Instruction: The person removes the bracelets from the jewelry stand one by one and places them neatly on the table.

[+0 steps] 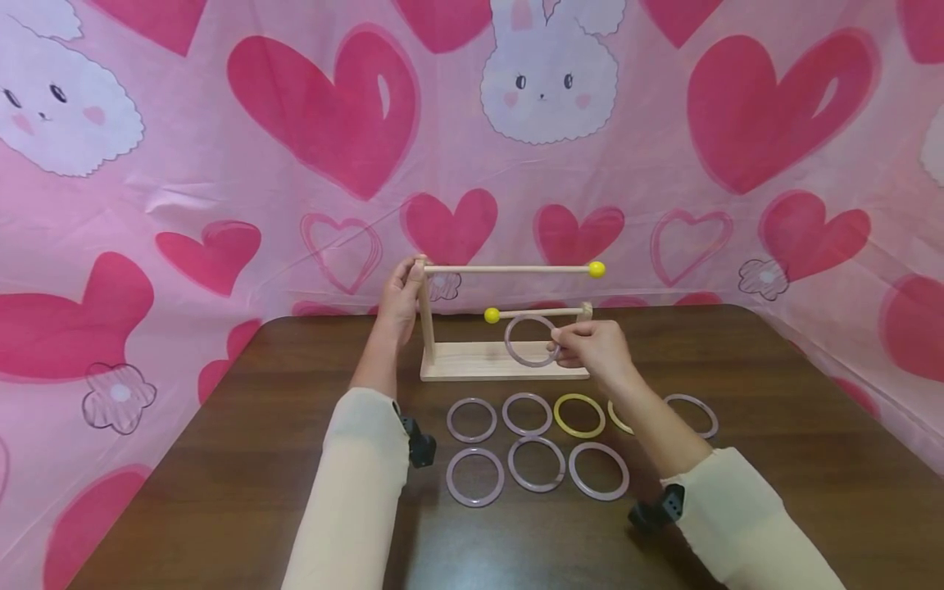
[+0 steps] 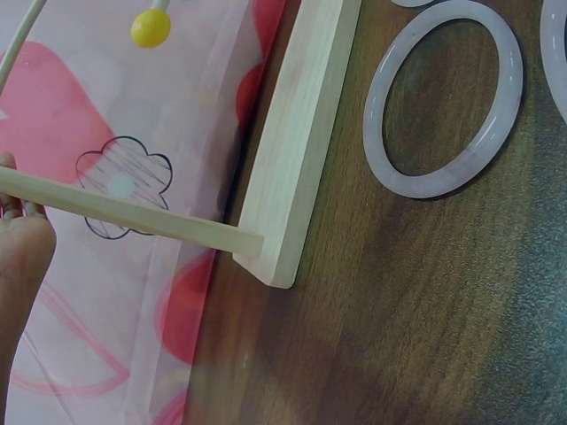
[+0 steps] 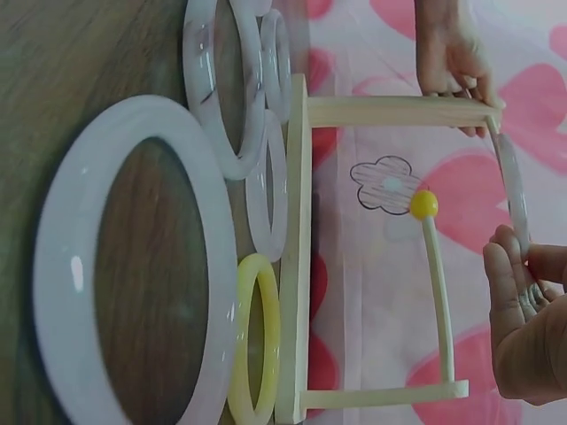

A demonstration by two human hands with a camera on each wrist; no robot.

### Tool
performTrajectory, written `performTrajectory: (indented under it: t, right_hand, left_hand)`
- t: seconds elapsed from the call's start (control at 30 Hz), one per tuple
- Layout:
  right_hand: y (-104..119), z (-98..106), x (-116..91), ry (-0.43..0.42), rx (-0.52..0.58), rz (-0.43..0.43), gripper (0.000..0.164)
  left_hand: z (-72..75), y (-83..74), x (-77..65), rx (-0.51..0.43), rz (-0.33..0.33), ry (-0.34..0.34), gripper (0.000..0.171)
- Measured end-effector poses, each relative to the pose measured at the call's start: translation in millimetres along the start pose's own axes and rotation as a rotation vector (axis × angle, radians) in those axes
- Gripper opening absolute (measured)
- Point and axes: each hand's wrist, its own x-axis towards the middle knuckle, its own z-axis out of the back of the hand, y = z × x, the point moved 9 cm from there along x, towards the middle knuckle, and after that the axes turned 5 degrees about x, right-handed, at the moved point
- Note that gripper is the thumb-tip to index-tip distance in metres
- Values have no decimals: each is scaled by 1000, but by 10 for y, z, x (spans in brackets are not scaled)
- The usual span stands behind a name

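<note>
A pale wooden rack [image 1: 479, 370] stands on the table, with an upper rod [image 1: 509, 269] and a shorter lower rod [image 1: 542, 312], each tipped with a yellow ball. My left hand [image 1: 399, 303] grips the top of the rack's left post [image 2: 133, 210]. Between thumb and fingers, my right hand [image 1: 596, 348] pinches a lavender bangle [image 1: 507, 340] by its right side. That bangle is raised off the table in front of the rack, overlapping the area just under the lower rod in the head view. It appears nearly edge-on in the right wrist view [image 3: 512, 190].
Several lavender bangles [image 1: 475, 502] and a yellow bangle [image 1: 578, 397] lie in two rows before the rack. Another yellowish bangle [image 1: 618, 422] is partly hidden by my right forearm. A pink heart-patterned cloth [image 1: 324, 115] hangs behind the dark wooden table [image 1: 243, 475].
</note>
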Motion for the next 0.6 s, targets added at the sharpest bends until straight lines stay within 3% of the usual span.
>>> performTrajectory:
  t: [0.33,0.6]
  right_hand:
    - [-36,137,-78,18,-56,-9,27]
    - [-28,272,-150,36,-111,-20,31]
  left_hand:
    - [14,18,4,18,10,-4,14]
    - [9,-9,-2,32,0,-9,19]
